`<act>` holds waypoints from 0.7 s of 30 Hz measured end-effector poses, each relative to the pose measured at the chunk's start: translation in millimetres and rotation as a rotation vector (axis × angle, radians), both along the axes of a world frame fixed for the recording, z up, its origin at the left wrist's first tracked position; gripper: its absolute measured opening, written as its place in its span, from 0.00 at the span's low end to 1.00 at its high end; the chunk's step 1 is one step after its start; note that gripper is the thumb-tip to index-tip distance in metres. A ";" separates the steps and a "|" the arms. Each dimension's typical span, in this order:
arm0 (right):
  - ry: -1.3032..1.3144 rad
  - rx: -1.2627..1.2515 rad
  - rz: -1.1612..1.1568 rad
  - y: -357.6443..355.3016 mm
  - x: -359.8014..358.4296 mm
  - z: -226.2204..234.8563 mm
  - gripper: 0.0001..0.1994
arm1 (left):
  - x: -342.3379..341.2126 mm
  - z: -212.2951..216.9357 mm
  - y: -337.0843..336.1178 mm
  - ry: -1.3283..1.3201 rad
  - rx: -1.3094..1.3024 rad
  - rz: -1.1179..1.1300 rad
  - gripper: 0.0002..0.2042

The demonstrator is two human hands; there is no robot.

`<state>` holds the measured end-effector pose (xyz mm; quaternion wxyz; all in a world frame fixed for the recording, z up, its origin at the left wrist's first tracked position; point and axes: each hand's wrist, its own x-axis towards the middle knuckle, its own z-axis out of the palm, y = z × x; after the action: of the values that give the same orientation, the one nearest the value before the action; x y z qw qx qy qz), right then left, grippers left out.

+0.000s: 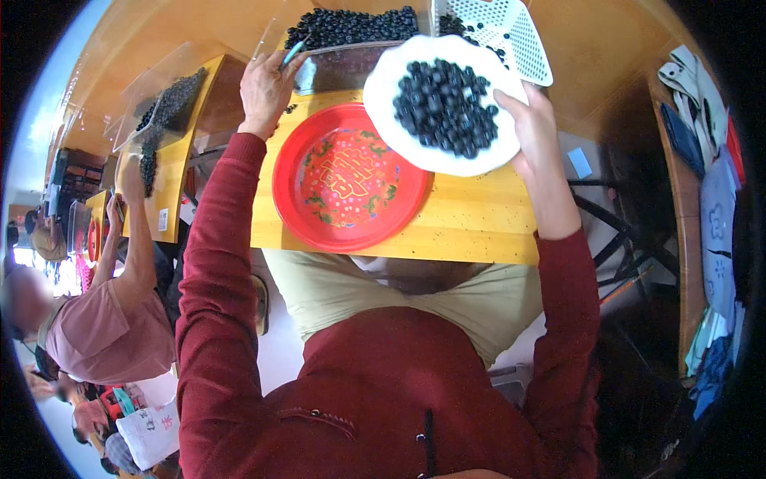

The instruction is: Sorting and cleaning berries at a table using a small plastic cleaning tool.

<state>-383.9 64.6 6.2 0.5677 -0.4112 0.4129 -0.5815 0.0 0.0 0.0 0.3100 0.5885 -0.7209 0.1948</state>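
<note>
My right hand (531, 132) grips the rim of a white plate (503, 156) with a wavy edge, thumb on top. A heap of dark, glossy, round berry-like pieces (447, 108) lies on it. The plate is held above the table, covering part of a red round tray (351, 235) with a flower pattern, which carries nothing. At the upper left, my left hand (267, 92) is closed round a slim light-blue tool (293, 54), whose exact kind I cannot make out. That hand is beside a clear plastic bin (351, 68) full of the same dark pieces (351, 28).
A white perforated basket (531, 48) with some dark pieces stands behind the plate. The yellow wooden table (479, 223) ends just before my lap. To the left, a co-worker (108, 335) sits at another table with a clear bin (163, 108). Clothes (714, 191) lie at the right.
</note>
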 end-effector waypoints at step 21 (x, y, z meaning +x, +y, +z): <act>0.472 -0.031 -0.245 54.1 -75.9 -110.8 0.15 | -6.6 -6.8 11.3 -0.053 -0.225 -0.179 0.18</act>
<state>-459.8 118.6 -104.5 0.3746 -0.4913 0.5715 -0.5400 -6.6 11.3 -6.8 0.3709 0.4782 -0.7520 0.2613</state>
